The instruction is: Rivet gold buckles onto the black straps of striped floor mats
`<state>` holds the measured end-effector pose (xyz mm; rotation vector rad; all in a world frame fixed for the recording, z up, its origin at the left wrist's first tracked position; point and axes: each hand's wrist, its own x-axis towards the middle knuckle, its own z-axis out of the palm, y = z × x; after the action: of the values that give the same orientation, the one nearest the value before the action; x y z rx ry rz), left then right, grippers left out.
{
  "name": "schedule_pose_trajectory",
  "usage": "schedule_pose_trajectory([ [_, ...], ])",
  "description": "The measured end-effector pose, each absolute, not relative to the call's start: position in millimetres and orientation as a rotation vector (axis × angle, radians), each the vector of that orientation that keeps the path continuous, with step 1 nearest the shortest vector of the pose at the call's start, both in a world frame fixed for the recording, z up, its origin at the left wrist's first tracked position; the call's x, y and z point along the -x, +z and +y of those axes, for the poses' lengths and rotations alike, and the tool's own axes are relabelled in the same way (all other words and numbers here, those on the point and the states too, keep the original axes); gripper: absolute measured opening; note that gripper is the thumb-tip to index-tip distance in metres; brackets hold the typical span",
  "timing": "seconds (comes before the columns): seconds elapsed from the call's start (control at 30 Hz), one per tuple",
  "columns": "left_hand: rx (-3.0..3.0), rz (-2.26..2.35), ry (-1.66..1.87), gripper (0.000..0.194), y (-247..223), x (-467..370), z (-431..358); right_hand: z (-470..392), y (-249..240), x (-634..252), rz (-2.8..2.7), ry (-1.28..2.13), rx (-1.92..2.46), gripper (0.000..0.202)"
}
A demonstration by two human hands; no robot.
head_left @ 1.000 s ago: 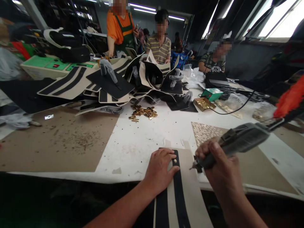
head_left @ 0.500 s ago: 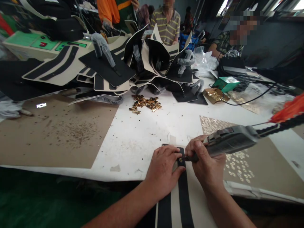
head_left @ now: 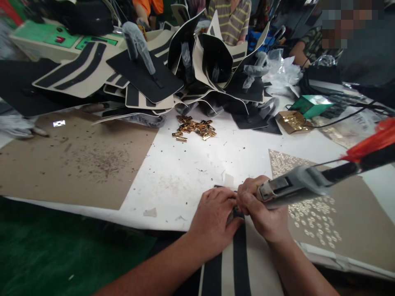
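Note:
My right hand (head_left: 262,211) is wrapped round the grey body of a power screwdriver (head_left: 293,185). The tool slants down to the left, with its tip hidden behind my fingers. Under both hands lies a beige panel with black stripes (head_left: 227,271), running over the table's front edge. My left hand (head_left: 212,216) grips the panel's far end, fingers on top and thumb bent in beside a black stripe. Its fingertips are close against my right hand. The fastening spot between the hands is mostly covered.
Small gold metal plates (head_left: 197,128) lie in a heap mid-table. Beyond is a pile of striped panels (head_left: 145,78) with plastic-wrapped handles. Small rings (head_left: 317,218) cover brown board at right, near an open box of gold parts (head_left: 293,122). Other people are behind the table.
The screwdriver has tipped and turned, and my right hand has come in closer to my left, covering the screw that showed before. The camera view has tilted slightly downward.

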<state>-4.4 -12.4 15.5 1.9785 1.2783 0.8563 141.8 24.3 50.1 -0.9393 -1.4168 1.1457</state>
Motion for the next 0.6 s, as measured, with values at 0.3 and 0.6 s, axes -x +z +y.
schedule_pose_trajectory([
  [0.3,-1.958,1.275,0.828,0.021,16.4,5.9,-11.9,29.0,44.9,-145.9,-1.434,1.346,0.78,0.012],
  [0.6,-2.009,1.291,0.855,0.029,17.2,4.8,-13.1,23.7,46.8,-140.3,-1.415,1.102,0.959,0.024],
])
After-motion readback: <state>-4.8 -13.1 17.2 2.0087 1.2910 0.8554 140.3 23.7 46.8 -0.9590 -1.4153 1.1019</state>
